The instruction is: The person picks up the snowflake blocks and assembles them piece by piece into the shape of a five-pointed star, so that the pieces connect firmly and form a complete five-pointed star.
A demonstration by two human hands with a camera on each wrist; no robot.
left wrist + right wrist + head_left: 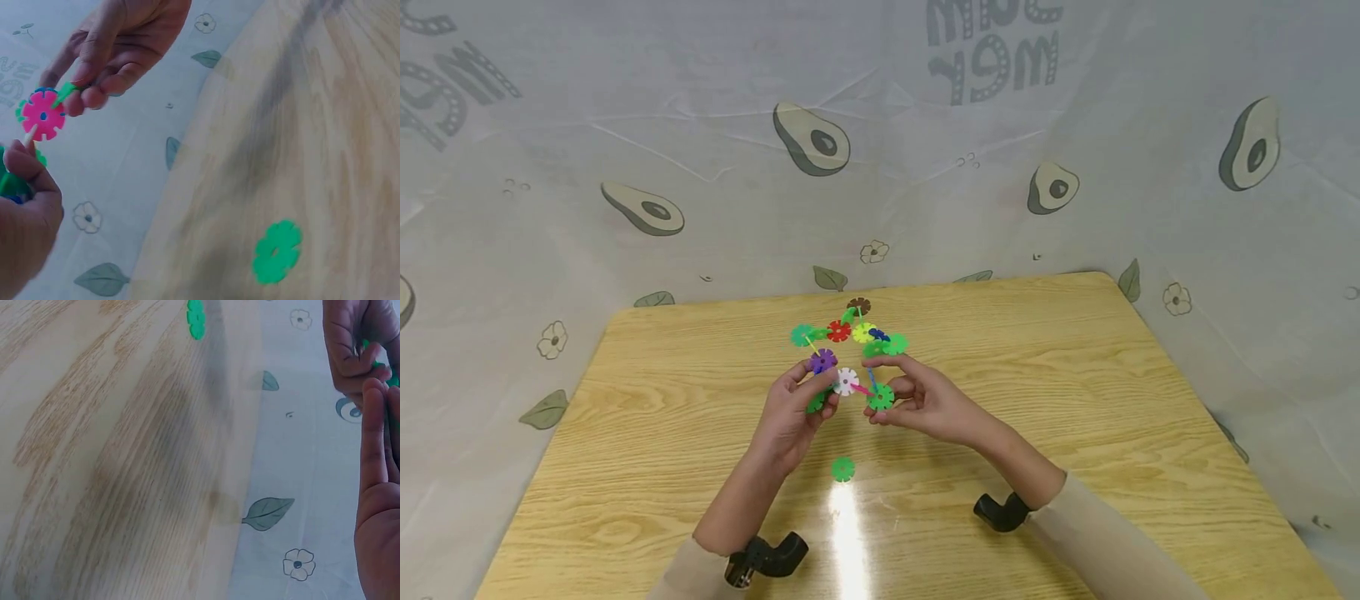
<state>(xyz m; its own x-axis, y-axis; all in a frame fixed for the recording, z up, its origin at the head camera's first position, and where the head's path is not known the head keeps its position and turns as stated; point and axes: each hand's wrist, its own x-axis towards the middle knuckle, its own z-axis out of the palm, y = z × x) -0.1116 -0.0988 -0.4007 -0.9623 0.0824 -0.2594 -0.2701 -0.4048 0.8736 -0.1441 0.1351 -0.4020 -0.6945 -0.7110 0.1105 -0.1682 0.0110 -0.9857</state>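
Observation:
A ring of interlocked, notched plastic snowflake discs in many colours is held up over the table in the head view. My left hand (790,417) grips its left side, thumb beside the purple disc (823,360) and the white disc (846,382). On the other side my right hand (932,402) pinches the ring at a green disc (881,397). A pink disc (44,115) between the hands faces the left wrist view. The red disc (838,331), yellow disc (863,332) and brown disc (859,307) form the far part. In the right wrist view the fingers hide most of the ring.
One loose green disc (843,469) lies flat on the wooden table (1075,358), nearer the body than the hands. Light glares off the tabletop just in front of it. A pale printed cloth (910,192) hangs behind the table and along its sides.

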